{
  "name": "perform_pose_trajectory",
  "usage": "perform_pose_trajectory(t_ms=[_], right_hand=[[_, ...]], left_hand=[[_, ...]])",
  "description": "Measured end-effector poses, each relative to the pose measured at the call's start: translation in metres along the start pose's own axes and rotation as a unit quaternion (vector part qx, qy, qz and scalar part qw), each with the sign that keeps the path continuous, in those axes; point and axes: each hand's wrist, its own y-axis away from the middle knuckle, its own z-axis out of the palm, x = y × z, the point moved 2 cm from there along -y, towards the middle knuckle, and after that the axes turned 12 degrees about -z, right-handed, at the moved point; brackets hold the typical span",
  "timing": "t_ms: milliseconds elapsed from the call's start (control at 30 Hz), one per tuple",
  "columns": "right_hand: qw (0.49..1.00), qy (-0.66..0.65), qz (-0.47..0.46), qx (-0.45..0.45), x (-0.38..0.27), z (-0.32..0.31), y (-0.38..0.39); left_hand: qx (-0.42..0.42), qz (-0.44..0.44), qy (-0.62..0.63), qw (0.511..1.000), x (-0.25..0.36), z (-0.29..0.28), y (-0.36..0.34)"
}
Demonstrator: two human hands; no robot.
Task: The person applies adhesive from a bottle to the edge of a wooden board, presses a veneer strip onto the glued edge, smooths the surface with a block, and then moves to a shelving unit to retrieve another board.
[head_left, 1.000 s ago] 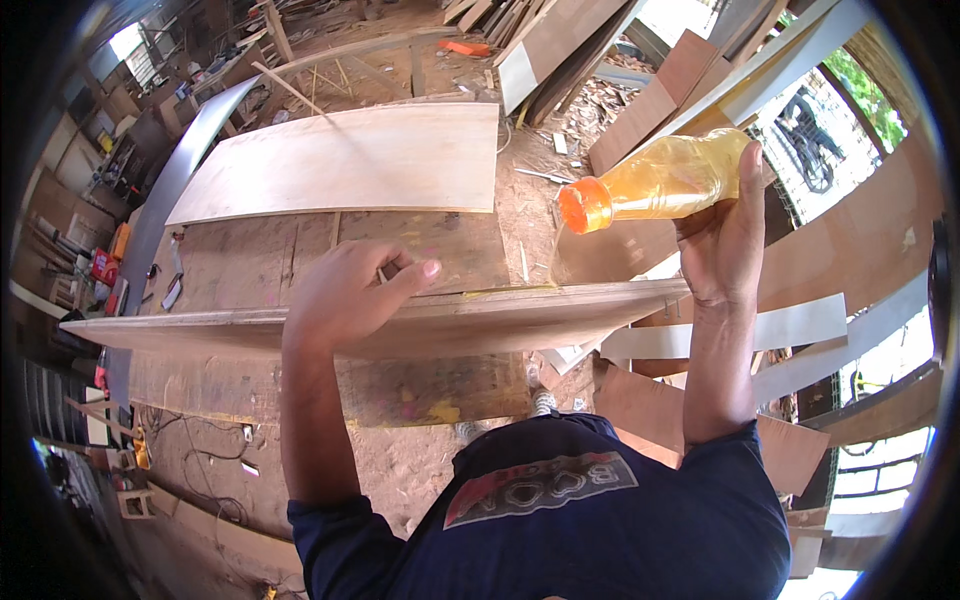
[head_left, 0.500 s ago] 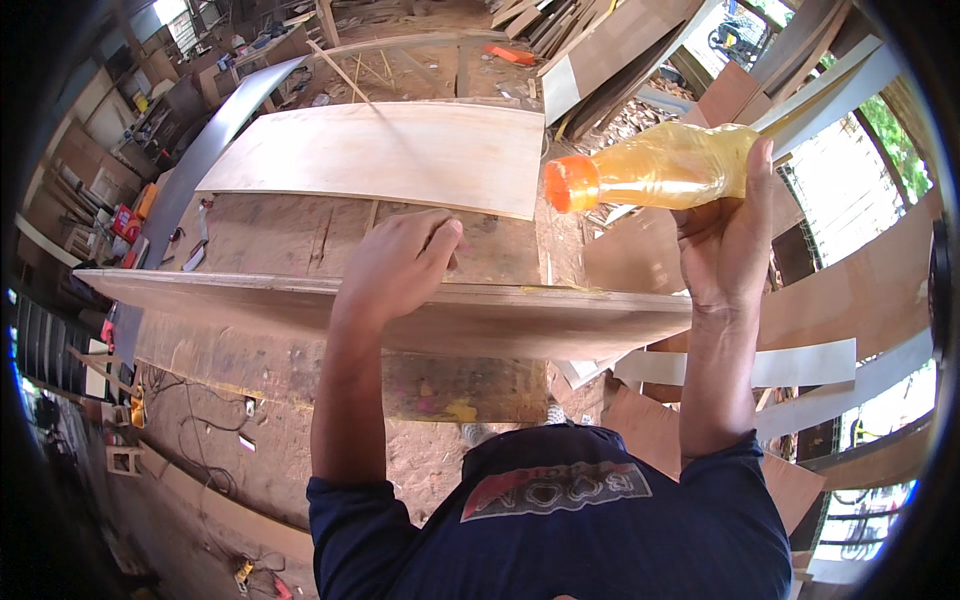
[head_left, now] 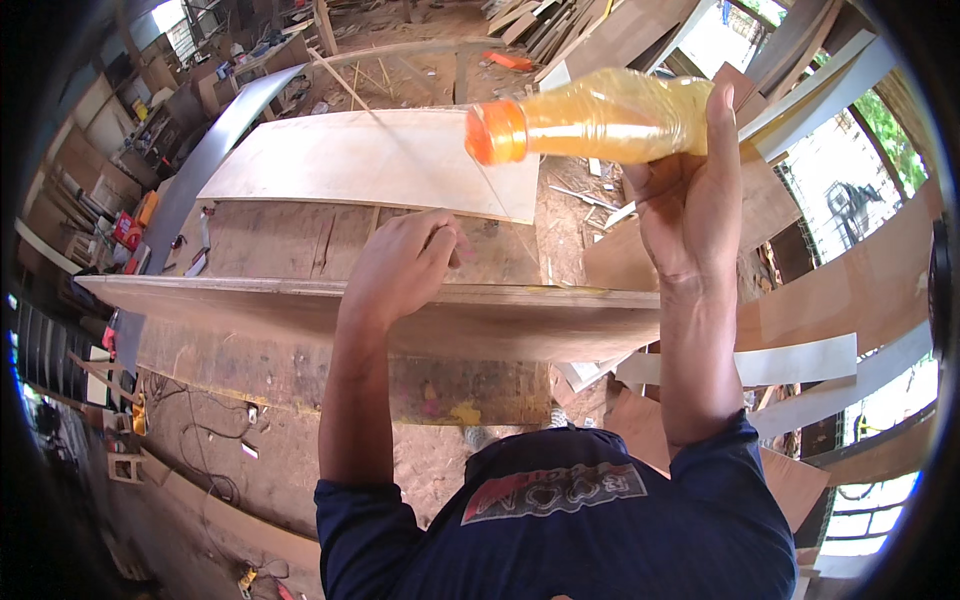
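Observation:
In my right hand (head_left: 690, 200) is a clear plastic bottle (head_left: 620, 115) of yellowish liquid, gripped near its base. It lies nearly sideways in the air, its orange cap (head_left: 497, 132) pointing left. A thin line slants down from near the cap; what it is I cannot tell. My left hand (head_left: 405, 260) is closed, fingers curled under and partly hidden, at the upper edge of a long wooden board (head_left: 520, 320) standing on edge. What it may hold does not show. Beyond, a pale plywood panel (head_left: 380, 160) lies on the worn workbench (head_left: 290, 235).
A small tool (head_left: 200, 250) rests at the bench's left end. Large plywood sheets (head_left: 840, 290) lean on the right. Cables (head_left: 205, 430) lie on the dirt floor at lower left. Stacked timber (head_left: 530, 25) stands at the back.
My right hand has moved left and up, carrying the bottle with its cap farther over the pale panel. My left hand stays closed at nearly the same place by the board's edge.

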Motion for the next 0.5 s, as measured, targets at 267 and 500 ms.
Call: perform_pose_trajectory(t_ms=[267,500], right_hand=[[0.993,-0.082,-0.066,-0.049,-0.022,0.023,-0.025],[0.986,-0.159,-0.042,-0.029,-0.024,-0.013,-0.016]], left_hand=[[0.002,-0.032,0.028,0.999,0.002,0.002,-0.006],[0.005,-0.026,0.027,0.999,0.000,-0.001,-0.005]])
